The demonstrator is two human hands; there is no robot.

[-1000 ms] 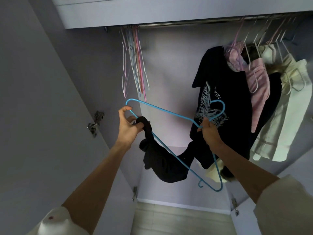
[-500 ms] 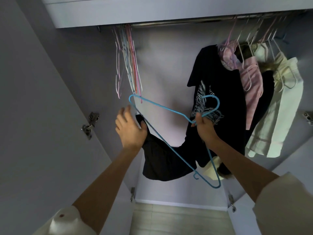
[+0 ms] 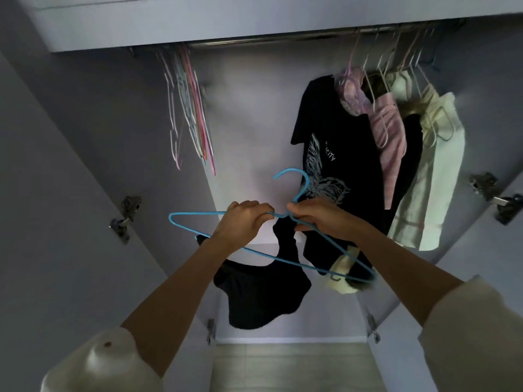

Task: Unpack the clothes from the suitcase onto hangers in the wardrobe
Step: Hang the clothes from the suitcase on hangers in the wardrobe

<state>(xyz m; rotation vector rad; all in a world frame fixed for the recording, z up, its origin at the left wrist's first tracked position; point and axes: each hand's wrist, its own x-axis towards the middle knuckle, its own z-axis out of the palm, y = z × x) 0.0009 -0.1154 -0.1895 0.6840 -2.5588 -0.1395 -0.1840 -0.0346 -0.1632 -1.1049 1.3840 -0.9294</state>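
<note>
So both hands are up inside the open wardrobe, working one thin blue wire hanger [image 3: 226, 244]. The left hand [image 3: 243, 222] has its fingers curled over the hanger's top wire just left of the neck, and the right hand [image 3: 317, 215] is clamped on the wire right at the base of the hook, so the two fists sit almost touching. The hook pokes up toward 12 o'clock from them, and the hanger is tilted, with its far corner dropping off toward 4 o'clock.

A black, floppy garment [image 3: 260, 292] is draped over the hanger and sags down at 6 o'clock below the hands. Can't tell what kind of garment it is.

Up at 12 o'clock runs the metal wardrobe rail [image 3: 283, 39]. At 11 o'clock a bunch of empty pink, white and pale blue wire hangers [image 3: 189, 108] dangles from it. Over at 1 to 2 o'clock clothes already hang: a black T-shirt with a white butterfly print [image 3: 339, 154], then a pink garment [image 3: 387, 123], then a cream-white one [image 3: 435, 171].

Metal door hinges [image 3: 126, 213] show on the left door, at 9 o'clock.
</note>
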